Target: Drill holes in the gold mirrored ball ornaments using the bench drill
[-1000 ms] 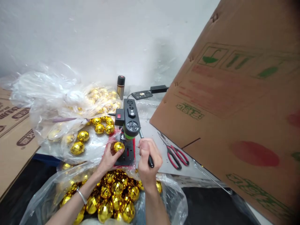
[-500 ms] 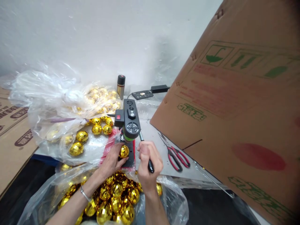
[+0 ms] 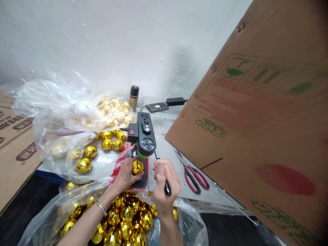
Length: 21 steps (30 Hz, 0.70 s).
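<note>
My left hand (image 3: 126, 175) grips a shiny gold faceted ball (image 3: 137, 167) under the head of a small black bench drill press (image 3: 147, 133). The ball sits over the machine's dark base, and a thin bit appears to meet its top. My right hand (image 3: 166, 182) is closed around the black-tipped lever (image 3: 167, 188) on the machine's right side. Below both forearms, a clear plastic bag (image 3: 193, 222) holds many more gold balls (image 3: 127, 212). Red-handled scissors (image 3: 196, 179) lie to the right of my right hand.
A large cardboard box (image 3: 256, 102) leans in from the right. Loose gold balls (image 3: 84, 164) and a tied clear bag (image 3: 61, 102) lie at left, beside another cardboard box (image 3: 15, 143). Behind the machine stand a black-capped spray can (image 3: 134, 99) and a black power adapter (image 3: 176, 101).
The view has shifted slightly, so everything sits a little lower. The ball now meets the bit under the drill head, while both hands keep their holds.
</note>
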### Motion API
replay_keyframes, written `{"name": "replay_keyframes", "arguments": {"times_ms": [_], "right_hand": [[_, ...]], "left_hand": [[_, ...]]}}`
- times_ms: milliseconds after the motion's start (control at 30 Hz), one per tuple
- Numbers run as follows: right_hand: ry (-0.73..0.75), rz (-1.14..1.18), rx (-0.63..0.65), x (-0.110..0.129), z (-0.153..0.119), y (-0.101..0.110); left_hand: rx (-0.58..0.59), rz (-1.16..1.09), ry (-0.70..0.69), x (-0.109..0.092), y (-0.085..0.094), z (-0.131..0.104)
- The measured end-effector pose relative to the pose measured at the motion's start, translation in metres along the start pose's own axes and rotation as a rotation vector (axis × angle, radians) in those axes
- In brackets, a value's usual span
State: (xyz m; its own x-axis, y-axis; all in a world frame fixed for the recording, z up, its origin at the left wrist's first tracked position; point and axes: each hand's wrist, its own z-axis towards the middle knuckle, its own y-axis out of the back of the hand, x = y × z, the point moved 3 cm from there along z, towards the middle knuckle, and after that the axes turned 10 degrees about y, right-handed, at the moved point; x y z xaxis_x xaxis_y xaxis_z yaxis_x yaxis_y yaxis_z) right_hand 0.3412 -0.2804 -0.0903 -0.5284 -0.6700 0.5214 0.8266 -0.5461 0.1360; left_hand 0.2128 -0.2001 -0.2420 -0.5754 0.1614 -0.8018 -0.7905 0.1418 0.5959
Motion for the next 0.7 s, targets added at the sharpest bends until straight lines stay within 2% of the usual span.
{"name": "replay_keyframes", "arguments": {"times_ms": [233,467,700], "right_hand": [[0.022,-0.002,0.004,-0.008,-0.014,0.000],[0.074,-0.010,-0.066,-0.026,-0.041,-0.006],[0.083,-0.004,-0.134,-0.032,-0.048,-0.013]], "left_hand": [[0.013,0.022,-0.003,0.002,-0.005,0.004],[0.008,0.027,-0.003,0.003,-0.007,0.004],[0.008,0.033,0.008,0.001,-0.006,0.004]]}}
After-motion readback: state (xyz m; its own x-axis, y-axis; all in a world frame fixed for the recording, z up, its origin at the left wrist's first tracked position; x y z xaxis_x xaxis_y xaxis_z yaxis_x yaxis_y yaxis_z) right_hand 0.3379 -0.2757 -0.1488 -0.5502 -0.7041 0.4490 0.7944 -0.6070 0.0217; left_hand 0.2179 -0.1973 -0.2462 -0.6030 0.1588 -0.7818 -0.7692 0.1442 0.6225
